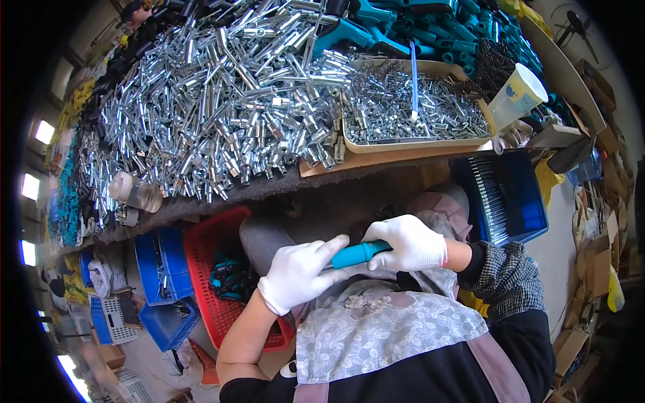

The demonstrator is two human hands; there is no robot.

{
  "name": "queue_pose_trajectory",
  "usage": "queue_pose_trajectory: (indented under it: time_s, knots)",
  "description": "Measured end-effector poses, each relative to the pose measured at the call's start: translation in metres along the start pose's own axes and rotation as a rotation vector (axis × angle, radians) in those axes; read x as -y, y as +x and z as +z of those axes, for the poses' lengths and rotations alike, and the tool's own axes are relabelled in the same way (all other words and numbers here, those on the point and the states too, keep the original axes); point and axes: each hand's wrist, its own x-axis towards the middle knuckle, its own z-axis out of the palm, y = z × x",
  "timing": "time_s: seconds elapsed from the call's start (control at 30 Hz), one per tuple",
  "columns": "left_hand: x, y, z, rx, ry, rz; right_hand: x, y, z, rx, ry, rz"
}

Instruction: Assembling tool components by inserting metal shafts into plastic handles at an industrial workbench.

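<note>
Above my lap, a teal cylindrical handle [352, 256] with a ringed collar lies across between my white-gloved hands. My right hand [411, 243] is closed round its right end, fingers curled over it. At the other end, my left hand [295, 272] has its fingers closed against the handle, the thumb pointing toward the right hand. A small glint of metal shows by the left fingers, but what it belongs to is hidden. In front of the hands, the bench carries a large heap of shiny metal fittings [222, 101].
A shallow tray [416, 141] of small metal parts and springs sits on the bench, beside a paper cup [517, 94]. Teal plastic parts [437, 30] pile up behind. A clear jar [136, 193] stands near the left edge. Below are a red basket [201, 269] and blue bins [531, 201].
</note>
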Motion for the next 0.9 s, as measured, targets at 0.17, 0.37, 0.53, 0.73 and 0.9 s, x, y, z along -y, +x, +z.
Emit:
queue_pose_trajectory:
  time_s: [0.17, 0.37, 0.53, 0.73, 0.9]
  knots:
    - [-0.003, -0.001, 0.009, -0.101, -0.147, -0.017, 0.005, 0.001, 0.002, 0.013, 0.078, -0.042]
    - [-0.01, 0.006, 0.008, -0.012, -0.048, 0.002, 0.002, 0.001, 0.001, 0.042, 0.024, -0.036]
    - [-0.012, 0.017, 0.015, -0.054, 0.094, 0.127, 0.007, 0.011, -0.013, 0.123, -0.01, 0.057]
    - [-0.011, 0.014, 0.023, -0.252, -0.116, 0.008, -0.007, 0.045, -0.079, -0.478, -0.242, -0.14]
    - [-0.018, 0.014, 0.036, -0.383, -0.354, -0.194, -0.034, 0.09, -0.107, -0.445, -0.613, 0.3]
